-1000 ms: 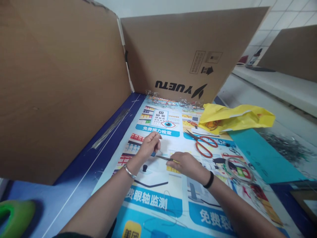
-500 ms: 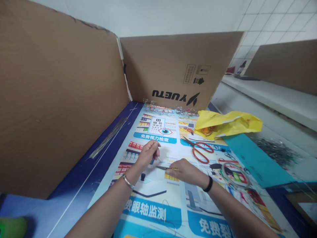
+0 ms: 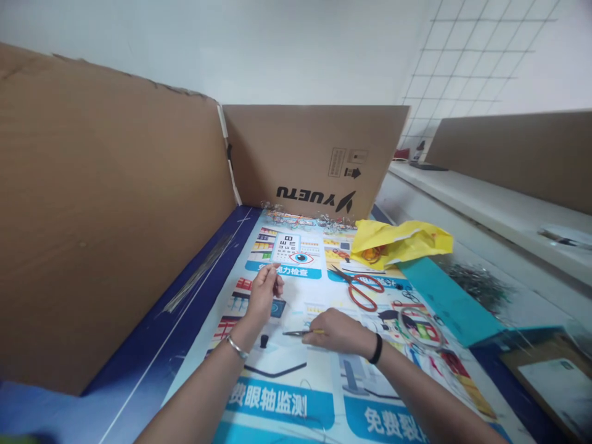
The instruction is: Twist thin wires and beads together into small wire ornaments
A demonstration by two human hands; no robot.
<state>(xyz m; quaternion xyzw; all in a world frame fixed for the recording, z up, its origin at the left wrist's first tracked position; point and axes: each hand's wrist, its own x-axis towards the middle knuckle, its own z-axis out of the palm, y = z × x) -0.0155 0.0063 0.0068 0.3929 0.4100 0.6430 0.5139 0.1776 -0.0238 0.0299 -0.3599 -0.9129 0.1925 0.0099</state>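
Observation:
My left hand [image 3: 264,292] is raised over the printed sheet, thumb and fingers pinched together. Whatever they hold is too thin or too hidden to make out. Lower and to the right, my right hand [image 3: 340,331] is closed round a slim pointed tool [image 3: 293,333] with a yellow handle. Its dark tip points left, apart from the left fingers; the fist covers most of the handle, so its exact kind is unclear. Beyond my right hand lie scissors [image 3: 363,292] with red-orange handles, blades slightly apart. A coil of clear line or wire [image 3: 420,327] rests to the right.
Cardboard panels stand at the left [image 3: 115,216] and the back [image 3: 296,148]. A yellow bag [image 3: 402,240] lies at the far right, beside a turquoise board [image 3: 448,296] and a heap of silvery wire [image 3: 478,287]. Thin strands [image 3: 198,274] lie along the left.
The camera view has tilted up and shifted. The gap between my left fingers and the tool's tip has widened. Both hands keep their closed grips.

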